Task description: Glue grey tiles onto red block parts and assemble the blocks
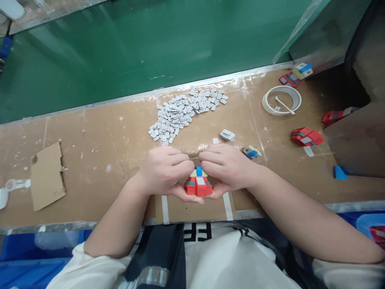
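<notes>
Between my two hands is a red toy part (pixel 198 185) with grey side stripes, a white front panel and a blue and yellow section at its far end. My left hand (pixel 168 170) grips it from the left, thumb along the near edge. From the right, my right hand (pixel 224 166) closes on the same part, its thumb below. Curled fingers hide the far end. Just beyond my right hand lie a small white-grey piece (pixel 227 135) and a blue, yellow and white piece (pixel 252 152).
A heap of small grey tiles (pixel 177 114) lies beyond my hands. At right are a tape roll (pixel 264 105) with a thin stick inside, red toy parts (pixel 306 137) and a blue piece (pixel 340 173). A cardboard scrap (pixel 47 176) lies left; blue bins (pixel 33 267) stand below the table edge.
</notes>
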The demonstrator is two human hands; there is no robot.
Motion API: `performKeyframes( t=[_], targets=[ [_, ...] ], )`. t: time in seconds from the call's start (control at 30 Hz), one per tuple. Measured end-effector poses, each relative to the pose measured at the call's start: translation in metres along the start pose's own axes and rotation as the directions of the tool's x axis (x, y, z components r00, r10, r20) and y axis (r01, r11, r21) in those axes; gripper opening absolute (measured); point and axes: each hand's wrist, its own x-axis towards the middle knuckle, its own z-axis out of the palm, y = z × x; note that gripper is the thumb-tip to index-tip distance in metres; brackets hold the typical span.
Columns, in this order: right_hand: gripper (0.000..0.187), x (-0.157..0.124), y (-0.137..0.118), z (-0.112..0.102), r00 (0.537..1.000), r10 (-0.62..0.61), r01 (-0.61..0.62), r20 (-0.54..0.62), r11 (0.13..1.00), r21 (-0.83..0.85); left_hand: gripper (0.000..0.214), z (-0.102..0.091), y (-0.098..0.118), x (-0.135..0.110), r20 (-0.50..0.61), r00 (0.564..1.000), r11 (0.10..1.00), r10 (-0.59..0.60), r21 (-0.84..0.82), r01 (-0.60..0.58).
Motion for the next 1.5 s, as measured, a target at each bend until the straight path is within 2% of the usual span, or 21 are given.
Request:
performKeyframes(
  t=[0.23,0.47,0.87,1.07,1.3,1.5],
  targets=[
    [0.052,-0.003,0.0023,0.0032,0.999,0.017,-0.017,0.047,1.0,0.013,0.069,-0.0005,-0.0004,-0.0006,-0.011,1.0,1.0,0.005,0.029,-0.005],
    [0.049,-0.0027,0.0039,0.0065,1.0,0.013,-0.013,-0.006,0.998,0.057,0.069,0.0009,-0.0017,-0.0025,-0.017,1.0,0.998,0.007,0.064,-0.005],
    [0.057,-0.0019,0.0023,0.0021,0.999,-0.046,0.046,0.012,0.999,-0.024,0.067,-0.0045,-0.0003,-0.0021,0.019,0.999,0.998,0.044,0.043,-0.045],
    [0.058,-0.0028,0.0019,0.0026,0.995,-0.06,0.067,0.085,0.994,-0.089,0.065,-0.0043,-0.0004,-0.0004,-0.024,0.998,0.998,0.06,0.02,-0.06],
    [0.058,-0.0021,0.0028,0.0025,0.996,-0.067,0.071,0.051,0.995,-0.076,0.067,-0.0053,0.0001,0.0024,0.0,0.998,0.998,0.056,0.04,-0.056],
    [0.055,-0.0018,0.0026,0.0019,0.994,-0.061,0.07,0.086,0.992,-0.102,0.066,-0.0043,-0.0023,0.0024,-0.007,0.998,0.998,0.059,0.012,-0.059]
  ],
)
